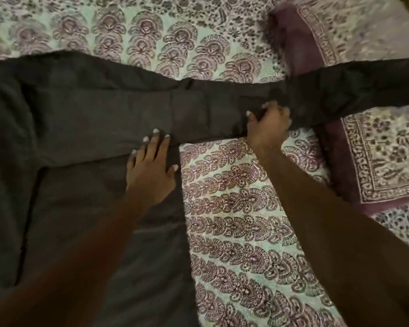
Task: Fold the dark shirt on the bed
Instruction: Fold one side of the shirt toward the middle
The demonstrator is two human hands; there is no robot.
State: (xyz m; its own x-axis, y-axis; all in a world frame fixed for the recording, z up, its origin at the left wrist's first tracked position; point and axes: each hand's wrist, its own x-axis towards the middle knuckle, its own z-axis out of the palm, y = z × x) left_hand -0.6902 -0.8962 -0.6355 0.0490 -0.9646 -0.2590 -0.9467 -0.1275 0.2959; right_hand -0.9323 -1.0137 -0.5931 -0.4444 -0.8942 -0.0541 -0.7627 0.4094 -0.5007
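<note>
- Dark shirt spread flat across the bed, body to the left, one sleeve stretched out to the right, cuff end draped over a purple-bordered pillow.
- Left hand pressed flat on the shirt just by the armpit seam, fingers straight and spread — pinning, not gripping.
- Right hand on the sleeve about midway along, fingers curled onto its lower edge; looks like a pinch on the cloth.
- Likely soft, light and limp: no stiffness to hold a line, so apt to sag and wrinkle wherever unsupported. Matte weave, probably little slip against the patterned bed.
- Best taken at edges and seams — sleeve hem, shoulder seam, side seam — rather than mid-panel, where a pinch only bunches the cloth.
- Probable step in hand: folding the sleeve back over the body, with the pinned seam as hinge.
- Room: bare bed beyond the sleeve and below it, wide enough for a sweep leftward; pillow's raised edge under the cuff a possible snag.
- Near edge of the bed out of view; lower part of the shirt running out of frame at the bottom, so length left to fold cannot be told.
</note>
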